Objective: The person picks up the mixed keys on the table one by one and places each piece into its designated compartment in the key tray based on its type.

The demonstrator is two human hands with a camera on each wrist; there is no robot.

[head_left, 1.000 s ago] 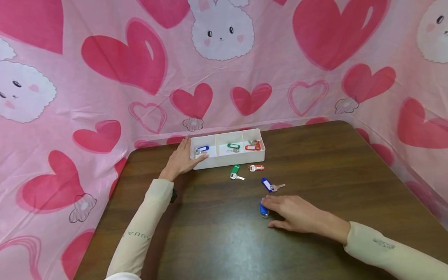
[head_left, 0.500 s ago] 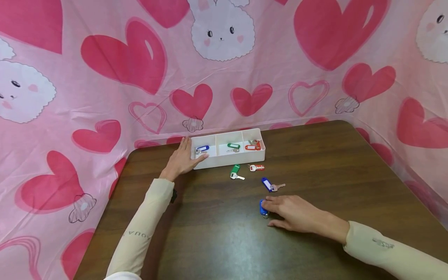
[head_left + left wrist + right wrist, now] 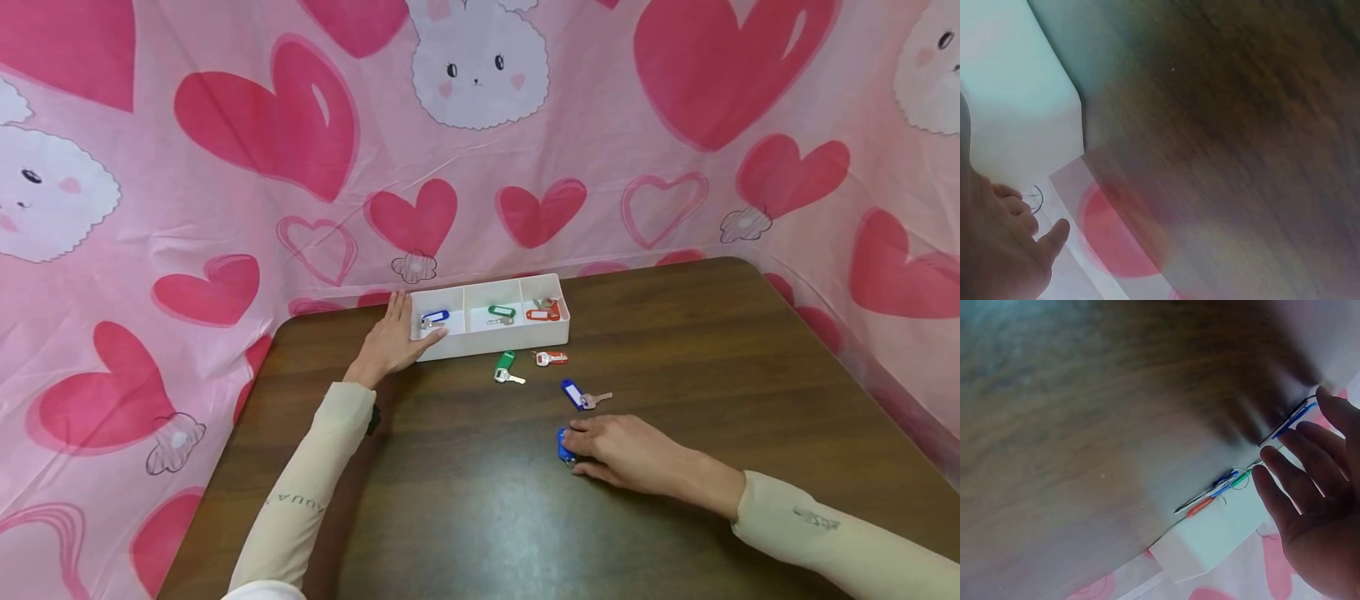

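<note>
In the head view a white three-compartment tray (image 3: 495, 337) stands near the table's far edge. My left hand (image 3: 386, 343) rests on its left end, fingers straight along the end and thumb over the front rim. My right hand (image 3: 630, 450) is palm down, with fingertips on a blue key tag (image 3: 564, 446) on the table and the thumb beside its ring. The right wrist view shows this blue key tag (image 3: 1297, 419) between thumb and fingers, which are extended and spread. Just beyond it lies another blue key tag (image 3: 573, 395) with a key (image 3: 596, 401).
A green key tag (image 3: 505, 361) and a red key tag (image 3: 559, 358), each with a key, lie before the tray. Inside the tray are a blue tag (image 3: 435, 317) at left, a green tag (image 3: 502, 311) mid, red tags (image 3: 542, 315) at right. Pink heart-print cloth (image 3: 480, 158) hangs behind.
My right thumb has drawn slightly closer to the blue key tag's ring, with the fingertips still on the tag. My left hand keeps its place on the tray.
</note>
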